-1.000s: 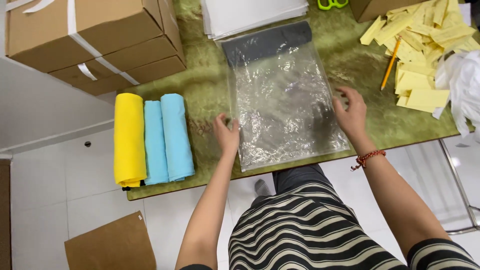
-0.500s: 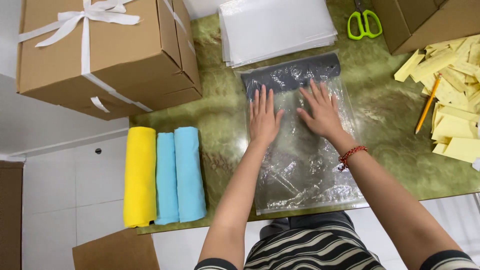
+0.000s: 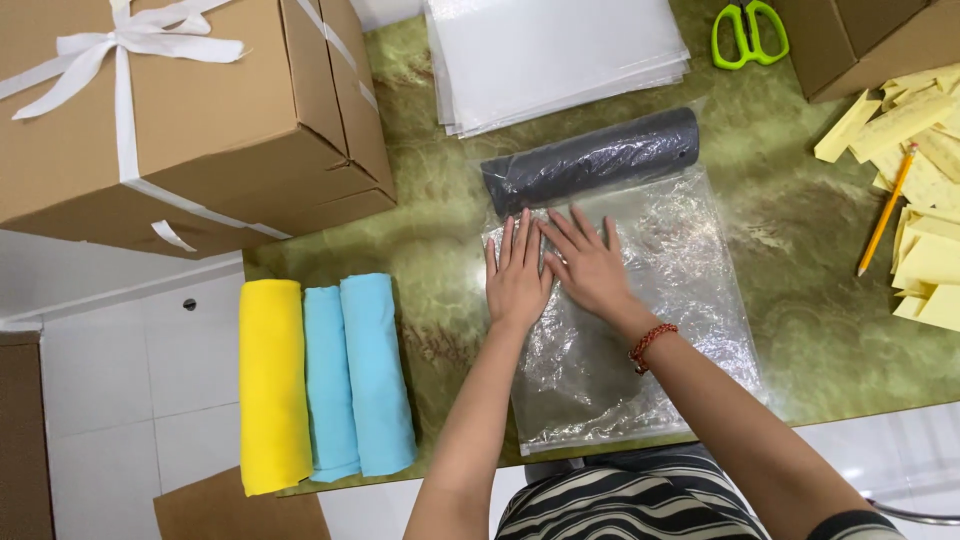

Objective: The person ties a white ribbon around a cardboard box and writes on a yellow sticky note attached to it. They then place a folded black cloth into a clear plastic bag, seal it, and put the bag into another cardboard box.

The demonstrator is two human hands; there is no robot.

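Observation:
A clear plastic bag (image 3: 690, 300) lies flat on the green marbled table (image 3: 820, 220), with a dark grey rolled cloth (image 3: 592, 160) inside its far end. My left hand (image 3: 517, 275) and my right hand (image 3: 585, 262) press flat on the bag side by side, fingers spread, just below the grey roll. The right wrist wears a red bead bracelet (image 3: 651, 343). Neither hand grips anything.
Yellow (image 3: 272, 385) and two light blue rolled cloths (image 3: 360, 375) lie at the table's left front. A ribboned cardboard box (image 3: 190, 110) stands far left. A stack of clear bags (image 3: 555, 50), green scissors (image 3: 748, 32), yellow paper slips (image 3: 925, 260), a pencil (image 3: 886, 210) and another cardboard box (image 3: 870, 40) lie beyond.
Both hands slid from the bag's near corners up its middle toward the grey roll and now lie close together just below it. The camera view moved closer.

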